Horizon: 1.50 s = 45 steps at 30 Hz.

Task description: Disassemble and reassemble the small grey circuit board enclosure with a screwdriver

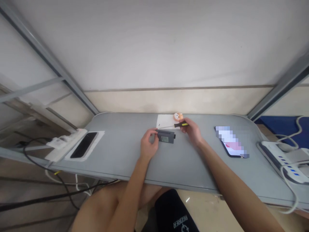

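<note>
hands met near the middle of the grey surface. the left hand had its grip closed around the left end of a small dark box, which lay on the surface. the right hand pinched a screwdriver by its black and yellow handle, the shaft pointing left to the box's top edge. behind them lay a white card and a small orange figure. a phone lay well apart to the right.

Two phones, power strips
</note>
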Motion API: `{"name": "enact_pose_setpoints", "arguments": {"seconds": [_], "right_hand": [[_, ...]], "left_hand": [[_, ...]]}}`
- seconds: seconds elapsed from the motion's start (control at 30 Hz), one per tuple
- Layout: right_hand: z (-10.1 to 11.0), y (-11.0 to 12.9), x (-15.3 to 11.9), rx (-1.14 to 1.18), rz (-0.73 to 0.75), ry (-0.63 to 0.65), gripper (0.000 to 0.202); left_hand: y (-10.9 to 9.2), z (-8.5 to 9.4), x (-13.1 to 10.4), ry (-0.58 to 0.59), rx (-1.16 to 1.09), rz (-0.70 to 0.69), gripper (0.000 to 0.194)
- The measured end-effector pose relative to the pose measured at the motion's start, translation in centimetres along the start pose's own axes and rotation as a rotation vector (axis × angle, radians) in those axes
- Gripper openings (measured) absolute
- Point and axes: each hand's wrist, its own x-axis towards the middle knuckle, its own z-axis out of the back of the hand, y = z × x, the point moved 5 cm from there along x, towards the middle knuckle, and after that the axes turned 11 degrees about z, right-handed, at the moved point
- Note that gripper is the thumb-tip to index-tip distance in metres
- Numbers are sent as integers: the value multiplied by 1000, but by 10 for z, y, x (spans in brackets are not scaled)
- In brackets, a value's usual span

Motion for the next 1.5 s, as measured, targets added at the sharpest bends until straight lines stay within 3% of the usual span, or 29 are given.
{"name": "enact_pose_setpoints", "arguments": {"seconds": [0.1, 0.33, 0.67, 0.83, 1.03, 1.3, 1.5], "right_hand": [[3, -2, 1, -108, 10, -50, 43], [-9, -14, -3, -415, 31, 145, 53], [-8, -21, -4, -436, 5, 192, 56], [-3, -20, -1, -310, -30, 91, 61], [17, -23, 8, -72, -59, -123, 57], [39, -14, 15, -36, -26, -213, 51], [47, 5, 12, -72, 50, -285, 52]], "left_hand": [[-1, 1, 0, -2, -28, 1, 6], [-5, 0, -1, 38, -20, -19, 8], [-8, 1, -2, 29, 6, -15, 7], [-7, 0, -2, 57, -35, -11, 7], [8, -6, 1, 93, -103, 119, 15], [35, -14, 4, 153, -34, 281, 24], [39, -18, 6, 199, 15, 278, 24]]}}
